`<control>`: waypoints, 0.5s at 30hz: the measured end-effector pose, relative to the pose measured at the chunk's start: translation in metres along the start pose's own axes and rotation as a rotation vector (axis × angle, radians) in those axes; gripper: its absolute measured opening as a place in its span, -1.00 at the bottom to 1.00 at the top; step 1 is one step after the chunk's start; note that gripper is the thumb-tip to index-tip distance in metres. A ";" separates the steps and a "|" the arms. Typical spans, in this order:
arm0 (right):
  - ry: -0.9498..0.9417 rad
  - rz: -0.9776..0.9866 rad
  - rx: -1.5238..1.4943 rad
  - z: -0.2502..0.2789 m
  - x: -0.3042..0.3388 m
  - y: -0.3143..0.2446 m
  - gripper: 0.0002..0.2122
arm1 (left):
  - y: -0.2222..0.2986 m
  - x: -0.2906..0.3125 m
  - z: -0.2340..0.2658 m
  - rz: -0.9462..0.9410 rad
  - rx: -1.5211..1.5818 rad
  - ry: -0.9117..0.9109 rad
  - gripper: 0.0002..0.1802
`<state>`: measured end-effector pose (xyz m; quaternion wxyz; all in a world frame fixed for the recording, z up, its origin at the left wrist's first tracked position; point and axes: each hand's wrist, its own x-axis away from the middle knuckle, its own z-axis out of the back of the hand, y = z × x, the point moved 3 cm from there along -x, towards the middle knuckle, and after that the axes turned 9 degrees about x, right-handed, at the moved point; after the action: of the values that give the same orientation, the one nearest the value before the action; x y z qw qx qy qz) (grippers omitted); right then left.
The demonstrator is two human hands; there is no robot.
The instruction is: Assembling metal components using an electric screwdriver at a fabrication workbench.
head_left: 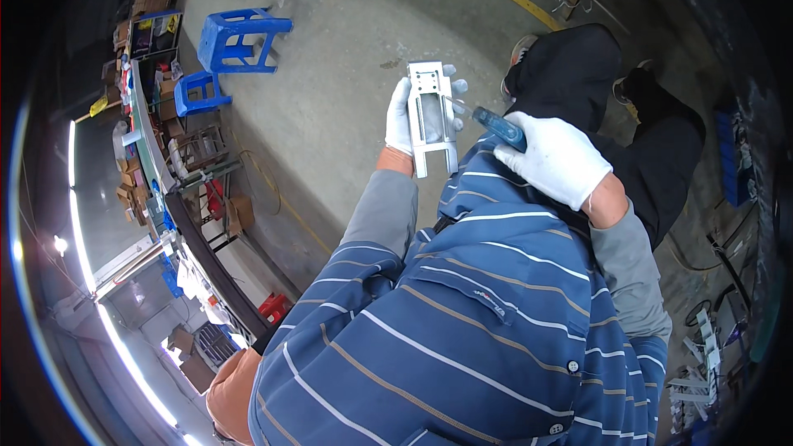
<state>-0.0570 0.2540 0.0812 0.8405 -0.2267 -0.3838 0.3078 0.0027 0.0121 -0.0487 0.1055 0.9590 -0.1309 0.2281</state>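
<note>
My left hand (399,122), in a white glove, grips a silver-white metal bracket (427,79) from behind. The bracket is a long frame with a slot down its middle, two prongs at the lower end and several small holes in the plate at its upper end. In my gloved right hand (560,162) is a screwdriver (499,128) with a translucent blue handle. Its thin shaft points left toward the bracket's side edge, near the plate. Whether the tip touches the metal or sits in a screw is too small to tell.
Two blue plastic stools (239,40) stand on the concrete floor (347,25) at the upper left. A cluttered workbench (149,132) runs along the left. Metal parts (698,376) are heaped at the lower right, below a blue crate (733,157).
</note>
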 end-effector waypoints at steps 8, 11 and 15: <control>-0.006 0.082 -0.038 -0.012 0.018 0.004 -0.72 | 0.019 -0.008 0.006 -0.023 -0.008 -0.066 -0.19; -0.090 0.077 -0.029 -0.010 0.025 0.001 -0.70 | 0.025 -0.009 0.008 -0.025 0.004 -0.076 -0.19; -0.111 0.121 -0.079 -0.011 0.029 -0.004 -0.68 | 0.024 -0.014 0.005 -0.036 0.053 -0.094 -0.18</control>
<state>-0.0325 0.2696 0.0917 0.7881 -0.2652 -0.4274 0.3548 -0.0146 -0.0088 -0.0565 0.0781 0.9733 -0.1126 0.1844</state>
